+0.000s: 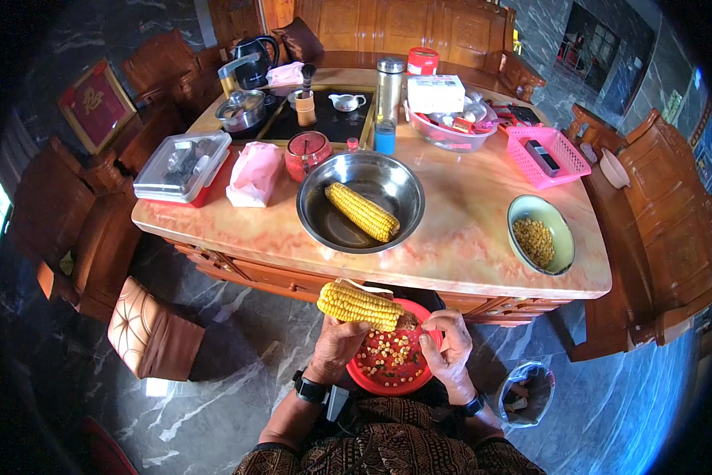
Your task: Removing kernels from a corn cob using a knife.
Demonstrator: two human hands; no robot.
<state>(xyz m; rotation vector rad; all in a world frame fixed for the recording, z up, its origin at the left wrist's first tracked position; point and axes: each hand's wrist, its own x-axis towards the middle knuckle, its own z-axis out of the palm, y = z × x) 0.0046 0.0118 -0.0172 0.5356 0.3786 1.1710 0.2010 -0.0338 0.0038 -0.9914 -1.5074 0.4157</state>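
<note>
My left hand (336, 341) is closed around a yellow corn cob (359, 306), held tilted above a red plastic basin (391, 380). The cob's right end is bare of kernels and brownish. My right hand (449, 344) is beside that end, thumb and forefinger a little apart; whether a kernel is between them I cannot tell. Loose kernels and small green bits lie in the basin. On the table, a steel bowl (412, 219) holds another ear of corn (362, 212). An enamel bowl (564, 237) at the table's right contains a heap of kernels (533, 242).
The marble-topped table (463, 237) carries a pink bag (255, 175), a lidded plastic box (181, 166), a red teapot (308, 154), a steel flask (389, 89) and a pink basket (549, 157). A lined bin (525, 395) stands at lower right, a padded stool (154, 332) at left.
</note>
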